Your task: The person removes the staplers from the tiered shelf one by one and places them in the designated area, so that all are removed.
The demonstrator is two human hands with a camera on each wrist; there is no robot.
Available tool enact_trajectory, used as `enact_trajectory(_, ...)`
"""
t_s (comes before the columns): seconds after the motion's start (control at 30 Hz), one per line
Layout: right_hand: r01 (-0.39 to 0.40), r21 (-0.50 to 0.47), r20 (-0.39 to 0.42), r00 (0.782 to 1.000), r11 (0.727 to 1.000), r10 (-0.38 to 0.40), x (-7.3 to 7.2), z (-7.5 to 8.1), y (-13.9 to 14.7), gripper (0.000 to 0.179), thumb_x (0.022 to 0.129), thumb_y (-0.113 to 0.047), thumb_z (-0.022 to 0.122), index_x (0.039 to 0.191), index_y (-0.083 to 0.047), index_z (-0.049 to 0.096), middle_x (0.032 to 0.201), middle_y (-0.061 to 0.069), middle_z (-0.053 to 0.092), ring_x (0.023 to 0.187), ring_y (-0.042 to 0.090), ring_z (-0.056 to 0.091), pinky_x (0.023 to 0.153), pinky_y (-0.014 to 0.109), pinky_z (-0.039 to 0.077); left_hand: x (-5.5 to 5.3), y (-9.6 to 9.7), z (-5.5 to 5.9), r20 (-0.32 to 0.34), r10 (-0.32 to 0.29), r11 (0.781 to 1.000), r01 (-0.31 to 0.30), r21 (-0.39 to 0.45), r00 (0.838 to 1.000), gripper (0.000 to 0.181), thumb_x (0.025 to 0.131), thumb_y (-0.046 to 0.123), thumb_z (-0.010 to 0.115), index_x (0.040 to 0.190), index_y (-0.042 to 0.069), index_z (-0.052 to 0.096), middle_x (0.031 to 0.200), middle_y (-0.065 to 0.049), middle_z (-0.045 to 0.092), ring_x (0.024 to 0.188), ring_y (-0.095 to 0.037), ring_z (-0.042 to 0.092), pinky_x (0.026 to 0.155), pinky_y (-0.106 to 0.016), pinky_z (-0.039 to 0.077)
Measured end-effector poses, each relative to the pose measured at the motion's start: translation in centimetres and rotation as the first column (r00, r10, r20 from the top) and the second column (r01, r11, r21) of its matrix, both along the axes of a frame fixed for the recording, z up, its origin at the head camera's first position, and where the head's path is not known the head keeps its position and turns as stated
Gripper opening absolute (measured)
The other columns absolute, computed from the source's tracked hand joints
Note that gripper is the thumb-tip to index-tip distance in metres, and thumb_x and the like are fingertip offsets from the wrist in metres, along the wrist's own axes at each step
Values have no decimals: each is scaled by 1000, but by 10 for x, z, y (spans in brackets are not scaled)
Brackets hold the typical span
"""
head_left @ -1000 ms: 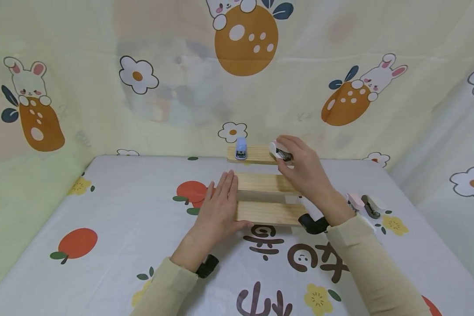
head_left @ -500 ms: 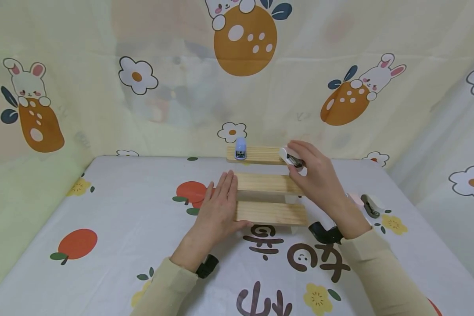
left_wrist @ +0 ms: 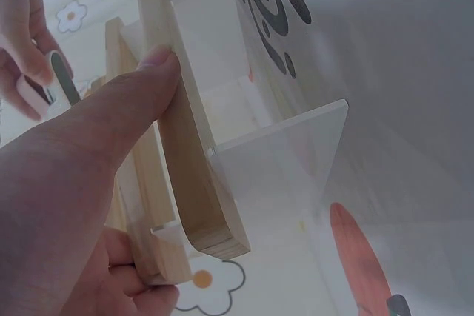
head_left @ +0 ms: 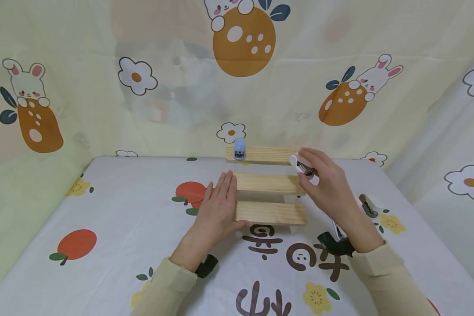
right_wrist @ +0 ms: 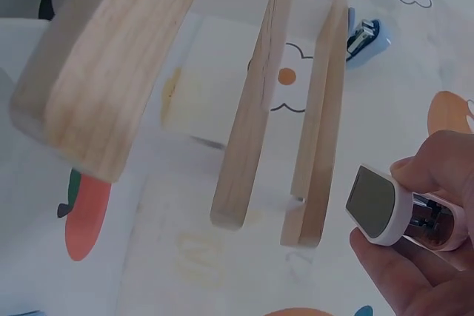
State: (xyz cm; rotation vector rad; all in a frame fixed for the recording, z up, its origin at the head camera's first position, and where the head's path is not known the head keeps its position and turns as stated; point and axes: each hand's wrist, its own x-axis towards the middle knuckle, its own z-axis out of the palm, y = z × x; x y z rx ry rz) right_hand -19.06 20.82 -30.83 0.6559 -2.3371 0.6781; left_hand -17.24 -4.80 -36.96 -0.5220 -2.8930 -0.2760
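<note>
In the head view, a three-step wooden rack [head_left: 270,213] with clear supports stands mid-table. My left hand [head_left: 215,210] rests along its left end, fingers straight, thumb against the front plank. The left wrist view shows that thumb [left_wrist: 159,64] touching the plank's front face. My right hand [head_left: 328,188] pinches a white mini stapler [head_left: 300,164] between thumb and fingers, near the right end of the back plank. Up close, the stapler [right_wrist: 378,205] has a grey-green end and is apart from the planks. A blue mini stapler [head_left: 239,149] stands on the back plank's left end.
On the cloth to the right lies a grey-green and white mini stapler [head_left: 369,205]. A pale object [head_left: 339,230] shows partly behind my right wrist. A printed curtain [head_left: 174,109] hangs behind the table.
My right hand has moved right and slightly towards me with the white mini stapler, from over the back plank to its right end. The left hand stays at the rack.
</note>
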Motion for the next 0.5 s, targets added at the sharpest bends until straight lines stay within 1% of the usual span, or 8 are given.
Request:
enact_trajectory(0.17, 27, 0, 18, 999, 1000, -27, 6, -1, 6, 51, 82, 10, 70, 131, 4, 58, 135, 20, 57, 107, 33, 65, 86, 46, 56, 0, 0, 0, 8, 0, 1000, 0, -4, 1000, 124, 71, 62, 80, 157, 0, 17, 166, -13, 17, 155, -28, 16, 125, -50, 19)
enact_trajectory(0.37, 34, -18, 12, 999, 999, -33, 11, -4, 13, 52, 80, 11, 70, 131, 4, 59, 134, 19, 58, 106, 32, 65, 85, 44, 55, 0, -1, 0, 1, -4, 1000, 4, -3, 1000, 123, 71, 61, 80, 157, 0, 17, 166, -14, 18, 155, -28, 16, 124, -51, 20)
enact_trajectory(0.43, 44, -16, 6, 999, 999, -44, 13, -5, 15, 53, 80, 11, 71, 131, 4, 59, 134, 18, 58, 106, 31, 66, 85, 40, 55, 0, -1, 0, -1, -7, 1000, 7, -1, 1000, 122, 72, 61, 80, 157, 0, 18, 166, -14, 18, 155, -29, 17, 124, -51, 20)
enact_trajectory(0.5, 51, -19, 5, 999, 999, -51, 15, -6, 17, 54, 79, 12, 72, 131, 4, 59, 134, 18, 59, 106, 31, 66, 87, 29, 54, 0, -1, 0, 0, -7, 1000, 7, 0, 1000, 122, 72, 61, 80, 157, 0, 18, 166, -14, 18, 154, -29, 17, 124, -51, 20)
